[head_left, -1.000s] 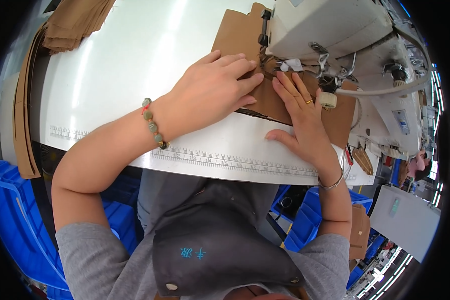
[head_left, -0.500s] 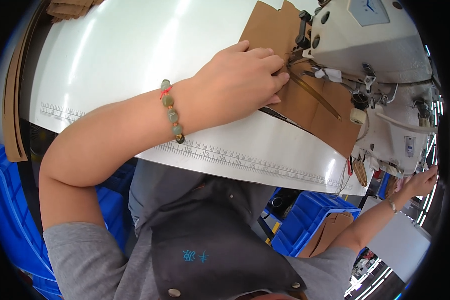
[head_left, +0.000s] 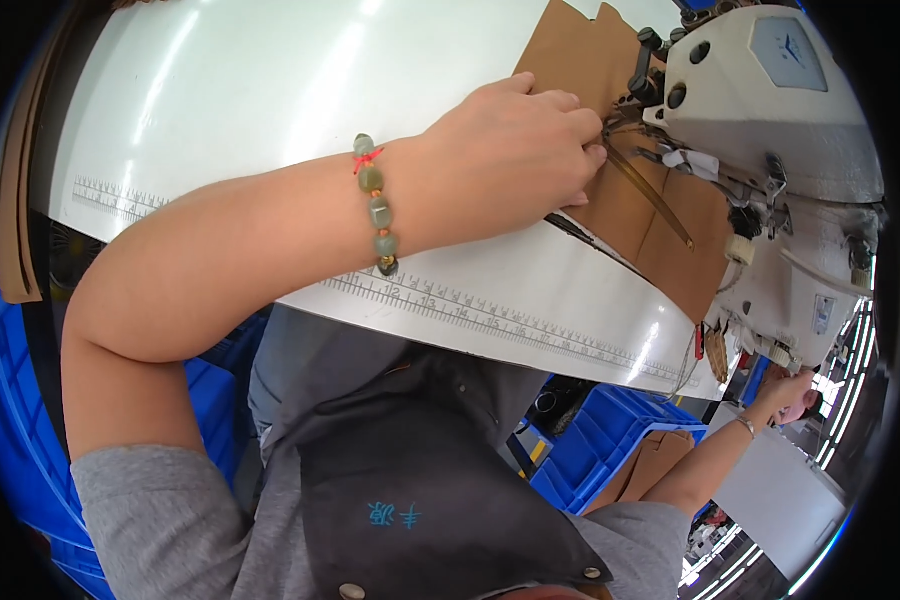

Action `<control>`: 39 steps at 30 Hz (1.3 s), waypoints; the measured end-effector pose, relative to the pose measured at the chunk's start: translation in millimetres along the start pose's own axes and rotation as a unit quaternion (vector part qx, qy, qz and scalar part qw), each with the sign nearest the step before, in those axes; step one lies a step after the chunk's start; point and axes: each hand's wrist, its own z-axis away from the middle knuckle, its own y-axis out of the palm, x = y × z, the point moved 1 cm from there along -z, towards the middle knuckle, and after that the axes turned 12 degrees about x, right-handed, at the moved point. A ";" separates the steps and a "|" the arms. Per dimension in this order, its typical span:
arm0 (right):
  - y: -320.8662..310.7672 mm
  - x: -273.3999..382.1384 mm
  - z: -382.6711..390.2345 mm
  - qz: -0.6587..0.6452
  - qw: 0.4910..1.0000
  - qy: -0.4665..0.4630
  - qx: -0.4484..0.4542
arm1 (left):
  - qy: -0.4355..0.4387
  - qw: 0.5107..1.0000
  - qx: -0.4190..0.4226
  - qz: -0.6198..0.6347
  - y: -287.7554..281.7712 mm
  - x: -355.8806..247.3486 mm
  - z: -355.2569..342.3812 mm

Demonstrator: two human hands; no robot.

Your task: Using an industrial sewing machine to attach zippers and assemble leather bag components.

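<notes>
My left hand (head_left: pixel 520 145), a bead bracelet on its wrist, lies palm down on a brown sheet-like panel (head_left: pixel 660 220). Its fingers are somewhat bent and apart, the fingertips pressing the panel close to the sewing machine's needle area. The sewing machine (head_left: pixel 770 110) stands over the panel's right part, and its head hides some of it. A narrow brass-coloured strip (head_left: pixel 655 200) slants across the panel. At far right, past the machine's end, my right hand (head_left: pixel 792 395) has its fingers curled; what they hold, if anything, cannot be made out.
A ruler scale (head_left: pixel 460 310) runs along the front edge of the white table (head_left: pixel 270 80). Blue crates (head_left: pixel 610 440) stand below, on both sides of my lap. Brown sheets (head_left: pixel 25 200) hang at the table's left end. A red-handled tool (head_left: pixel 699 341) hangs beside the machine.
My view has shifted, so the table, panel and machine sit a little differently in the picture. My right hand has moved lower and inward at the machine's end. My left hand stays on the panel.
</notes>
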 end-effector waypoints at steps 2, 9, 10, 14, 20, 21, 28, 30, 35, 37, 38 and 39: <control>-1.3 35.5 -2.1 0.019 1.000 -0.014 0.015 | 0.003 1.000 0.005 0.009 0.3 0.3 0.1; -0.5 45.4 -4.9 0.166 0.984 0.007 0.068 | 0.003 1.000 -0.013 0.017 0.2 2.2 0.8; -1.8 36.2 -8.6 0.195 0.979 0.033 0.052 | 0.005 1.000 0.001 0.016 0.3 2.3 0.0; -13.8 2.3 -24.2 0.133 0.988 -0.006 0.082 | 0.009 1.000 0.028 -0.001 -0.1 1.5 -0.1; -5.2 -11.2 -18.7 -0.036 0.994 0.011 0.104 | 0.005 0.999 0.033 0.007 -2.1 1.3 0.9; -0.2 -10.3 -12.1 -0.023 0.995 -0.005 0.097 | 0.004 1.000 0.026 0.003 -2.3 1.2 0.8; 25.2 -9.4 9.9 -0.018 0.998 -0.064 -0.004 | 0.002 1.000 0.017 0.015 -1.6 1.8 1.4; 24.8 -16.4 7.7 0.106 0.986 -0.130 -0.011 | 0.007 1.000 0.007 0.016 -1.2 2.2 2.1; 27.0 -38.4 3.3 0.044 0.977 -0.208 -0.013 | 0.004 1.000 -0.005 0.004 -1.8 1.5 0.9; 30.8 -39.5 5.9 -0.008 0.979 -0.201 -0.019 | 0.015 1.000 -0.027 0.007 -4.6 1.1 1.0; 33.3 -38.0 7.9 0.009 0.982 -0.188 -0.027 | 0.012 0.999 -0.026 0.016 -5.9 0.9 0.7; 36.6 -35.6 10.1 0.031 0.981 -0.183 -0.055 | 0.027 0.999 -0.027 0.009 -7.3 -0.2 0.2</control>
